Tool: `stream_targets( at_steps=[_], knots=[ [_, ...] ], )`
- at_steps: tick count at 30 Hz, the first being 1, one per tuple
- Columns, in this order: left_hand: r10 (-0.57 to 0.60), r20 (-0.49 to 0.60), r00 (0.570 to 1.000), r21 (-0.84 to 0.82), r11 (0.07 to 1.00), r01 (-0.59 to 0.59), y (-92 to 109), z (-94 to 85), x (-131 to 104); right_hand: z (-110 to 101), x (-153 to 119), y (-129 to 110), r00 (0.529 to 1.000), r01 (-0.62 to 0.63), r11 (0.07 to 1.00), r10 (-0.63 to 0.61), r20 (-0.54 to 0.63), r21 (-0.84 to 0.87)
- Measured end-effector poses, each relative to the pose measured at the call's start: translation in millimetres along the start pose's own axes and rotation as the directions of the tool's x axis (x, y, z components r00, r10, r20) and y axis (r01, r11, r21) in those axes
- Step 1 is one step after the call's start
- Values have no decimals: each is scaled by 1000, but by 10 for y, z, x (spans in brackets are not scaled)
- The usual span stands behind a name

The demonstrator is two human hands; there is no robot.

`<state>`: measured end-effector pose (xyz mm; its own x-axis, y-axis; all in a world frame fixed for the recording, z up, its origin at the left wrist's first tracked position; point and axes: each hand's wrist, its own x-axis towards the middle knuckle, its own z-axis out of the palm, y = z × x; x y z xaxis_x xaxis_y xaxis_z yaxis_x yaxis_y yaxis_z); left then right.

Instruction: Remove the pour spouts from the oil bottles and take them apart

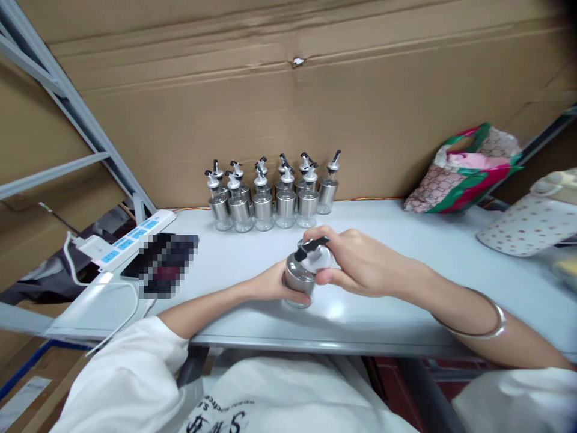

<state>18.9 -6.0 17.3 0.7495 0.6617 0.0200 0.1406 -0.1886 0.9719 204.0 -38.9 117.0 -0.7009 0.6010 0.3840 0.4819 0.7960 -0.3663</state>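
Obs. 1: Bottle (301, 278), clear with a metallic band, is over the middle of the worktop (243, 258), close to the front edge. Whether its base touches the surface cannot be told.

Obs. 2: Left hand (270, 284), grip closed around the bottle's body, thumb across the near side, low down. Right hand (367, 264), grip closed on the pourer cap (321, 260), thumb on the near side and fingers on the far side. The black lever (311, 247) points off to one side under the fingers. The neck is hidden, so how the cap sits on it cannot be told.

Technique (judgement): the left hand does best as a clamp, firm on the body but not squeezing hard, since the clear part is probably glass. Base flat on the worktop would resist rocking better than a raised hold. Cap and neck should share one axis; a skewed cap may bind or sit unevenly. Right-hand force belongs on the cap's rim, with little on the lever, which looks like the weakest part. Drawing the bottle slightly back from the front edge would give a margin against a slip.

Obs. 3: Similar capped bottles (264, 207) stand upright in close rows toward the rear edge, apart from both hands.
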Motion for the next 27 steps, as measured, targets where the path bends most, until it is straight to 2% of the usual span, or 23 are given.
stream_targets(
  at_steps=[3, 5, 8, 11, 15, 19, 23, 27],
  knots=[
    [46, 22, 999, -85, 995, -44, -82, 11, 12, -47, 2, 70, 998, -31, 999, 33, -57, 39],
    [70, 4, 998, -201, 977, -68, -151, 14, 22, -131, -3, 156, 986, -78, 996, 83, -145, 45],
    [36, -47, 998, -330, 943, -50, -217, 9, 31, -308, -13, 336, 939, -156, 988, 143, -313, -16],
    [20, -66, 998, -363, 931, -43, -220, 4, 30, -469, -7, 553, 896, -251, 962, 187, -403, -110],
    [34, -104, 994, -375, 924, -71, -197, 13, 27, -540, 39, 856, 863, -405, 900, 318, -393, -161],
    [30, -128, 991, -383, 921, -77, -195, 21, 31, -451, 81, 1175, 842, -471, 878, 418, -340, -86],
    [23, -129, 991, -380, 922, -71, -202, 22, 40, -352, 90, 1460, 834, -444, 894, 388, -394, -61],
    [35, -123, 992, -374, 924, -79, -215, 20, 47, -348, 85, 1563, 832, -437, 887, 337, -441, -146]
  ],
)
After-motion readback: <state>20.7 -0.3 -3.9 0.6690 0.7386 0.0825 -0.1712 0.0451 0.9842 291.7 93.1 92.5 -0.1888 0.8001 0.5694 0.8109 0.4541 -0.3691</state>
